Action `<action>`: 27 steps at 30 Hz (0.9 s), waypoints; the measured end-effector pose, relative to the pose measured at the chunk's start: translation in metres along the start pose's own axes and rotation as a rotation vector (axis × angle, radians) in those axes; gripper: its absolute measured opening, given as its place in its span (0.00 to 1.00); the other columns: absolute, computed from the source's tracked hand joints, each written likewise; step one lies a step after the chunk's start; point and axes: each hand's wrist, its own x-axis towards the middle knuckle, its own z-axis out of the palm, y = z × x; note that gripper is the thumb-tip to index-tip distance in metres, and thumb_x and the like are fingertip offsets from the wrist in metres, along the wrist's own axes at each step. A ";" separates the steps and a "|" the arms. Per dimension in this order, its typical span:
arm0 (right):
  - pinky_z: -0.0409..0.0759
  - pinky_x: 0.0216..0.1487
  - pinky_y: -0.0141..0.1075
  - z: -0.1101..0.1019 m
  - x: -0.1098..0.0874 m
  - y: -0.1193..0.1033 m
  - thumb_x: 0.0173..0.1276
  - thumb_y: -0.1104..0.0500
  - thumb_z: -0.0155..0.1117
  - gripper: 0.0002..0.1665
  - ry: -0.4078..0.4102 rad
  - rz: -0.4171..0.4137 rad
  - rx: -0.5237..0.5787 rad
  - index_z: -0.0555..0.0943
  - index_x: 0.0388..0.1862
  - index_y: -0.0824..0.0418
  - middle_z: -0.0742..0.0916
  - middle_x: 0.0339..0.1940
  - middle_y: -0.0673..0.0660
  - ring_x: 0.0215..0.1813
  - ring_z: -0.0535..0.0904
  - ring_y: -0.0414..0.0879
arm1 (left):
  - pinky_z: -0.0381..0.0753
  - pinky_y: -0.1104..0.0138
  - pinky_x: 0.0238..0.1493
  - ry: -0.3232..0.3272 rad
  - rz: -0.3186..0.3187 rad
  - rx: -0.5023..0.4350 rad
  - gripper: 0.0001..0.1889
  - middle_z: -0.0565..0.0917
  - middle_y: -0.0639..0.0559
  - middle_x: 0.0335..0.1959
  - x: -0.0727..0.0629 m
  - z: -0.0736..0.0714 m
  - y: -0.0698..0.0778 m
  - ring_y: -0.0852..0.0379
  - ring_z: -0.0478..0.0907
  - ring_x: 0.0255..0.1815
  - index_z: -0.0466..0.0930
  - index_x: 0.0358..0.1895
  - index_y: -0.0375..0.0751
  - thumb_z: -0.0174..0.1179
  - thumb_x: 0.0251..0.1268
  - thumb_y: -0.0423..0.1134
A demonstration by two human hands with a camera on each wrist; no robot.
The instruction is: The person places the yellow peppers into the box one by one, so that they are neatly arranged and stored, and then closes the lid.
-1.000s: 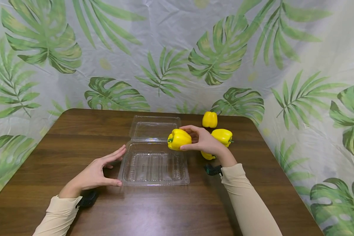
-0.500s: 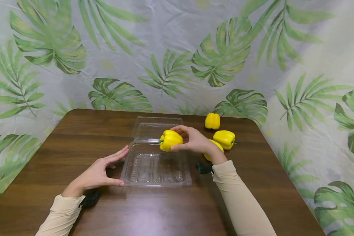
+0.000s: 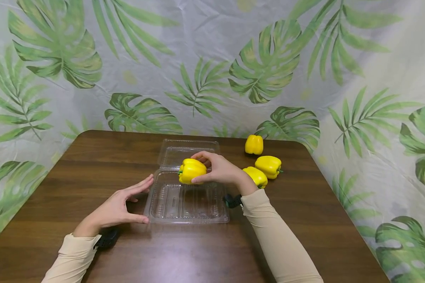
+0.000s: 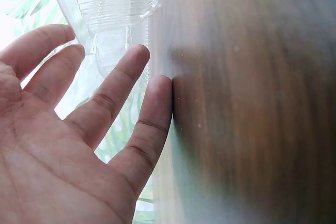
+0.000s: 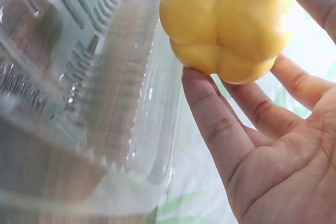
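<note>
My right hand (image 3: 221,169) grips a yellow bell pepper (image 3: 192,171) between thumb and fingers, its green stem pointing left. The pepper hangs over the back part of the clear plastic clamshell container (image 3: 184,219), whose lid (image 3: 187,142) lies folded back behind the base. At the container's left side, my left hand (image 3: 117,206) is spread with thumb and fingers apart, fingertips right at the rim. In the left wrist view the left fingers (image 4: 113,90) are loosely extended beside the clear wall. The right wrist view shows the bottom of the held pepper (image 5: 226,19) against the fingertips.
Three more yellow bell peppers lie right of the container: a near pepper (image 3: 256,177) partly behind the right wrist, a middle pepper (image 3: 268,166) and a far pepper (image 3: 254,145) near the back edge. The brown wooden table (image 3: 304,236) ends at a leaf-print curtain (image 3: 205,47).
My right hand has carried the pepper leftward, from the container's right side to over its back middle. The near pepper on the table shows more. The left hand stays at the rim.
</note>
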 end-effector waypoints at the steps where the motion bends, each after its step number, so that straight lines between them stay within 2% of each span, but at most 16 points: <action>1: 0.86 0.63 0.44 0.001 0.002 -0.001 0.64 0.51 0.84 0.42 -0.004 0.000 -0.001 0.74 0.74 0.51 0.84 0.65 0.55 0.58 0.84 0.49 | 0.86 0.60 0.57 0.000 0.001 0.000 0.58 0.63 0.44 0.87 0.000 0.000 0.000 0.66 0.79 0.69 0.63 0.85 0.45 0.86 0.50 0.49; 19: 0.86 0.61 0.38 0.024 0.023 -0.015 0.64 0.50 0.83 0.42 -0.079 -0.047 -0.093 0.74 0.73 0.54 0.86 0.63 0.54 0.55 0.86 0.45 | 0.87 0.59 0.57 -0.004 -0.002 0.008 0.58 0.63 0.44 0.87 0.000 -0.001 0.000 0.61 0.80 0.69 0.63 0.85 0.44 0.86 0.51 0.51; 24: 0.86 0.62 0.43 0.030 0.027 -0.016 0.64 0.49 0.83 0.42 -0.092 -0.055 -0.125 0.74 0.73 0.54 0.86 0.62 0.56 0.56 0.86 0.49 | 0.87 0.60 0.57 -0.007 -0.009 0.011 0.58 0.63 0.44 0.87 0.000 -0.001 0.001 0.57 0.80 0.70 0.63 0.85 0.45 0.86 0.51 0.52; 27: 0.86 0.61 0.41 0.034 0.028 -0.019 0.63 0.49 0.84 0.42 -0.096 -0.062 -0.145 0.75 0.72 0.54 0.87 0.62 0.57 0.56 0.86 0.51 | 0.87 0.59 0.58 -0.010 -0.017 0.008 0.58 0.63 0.44 0.87 -0.001 0.000 0.002 0.56 0.80 0.70 0.62 0.85 0.45 0.86 0.51 0.52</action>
